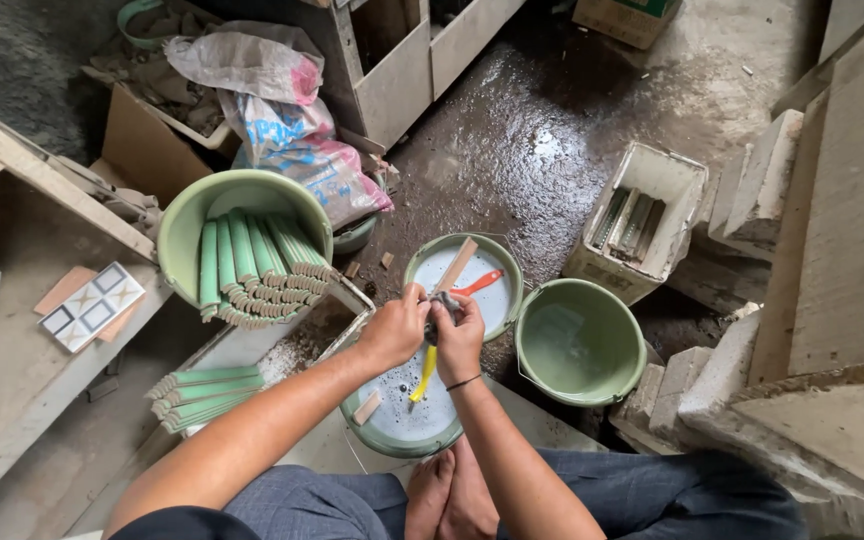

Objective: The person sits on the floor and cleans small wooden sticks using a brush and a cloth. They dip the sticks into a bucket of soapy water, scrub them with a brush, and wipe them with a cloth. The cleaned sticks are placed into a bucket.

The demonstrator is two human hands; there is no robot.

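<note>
A small grey piece is held tight by the left hand and right hand, over the near bucket's far rim. It looks hard, wet and slippery, best gripped by its sides.

A rough tile workshop: wet concrete floor, buckets of green trim tiles, stacked blocks, sacks, patterned sample tile.

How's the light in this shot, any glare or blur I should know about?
Head view: soft daylight with faint shadows. Glare sits on the wet floor beyond the buckets. The left hand and right hand are sharp, as are the green tiles. The wide lens bends the concrete blocks near the right edge.
</note>
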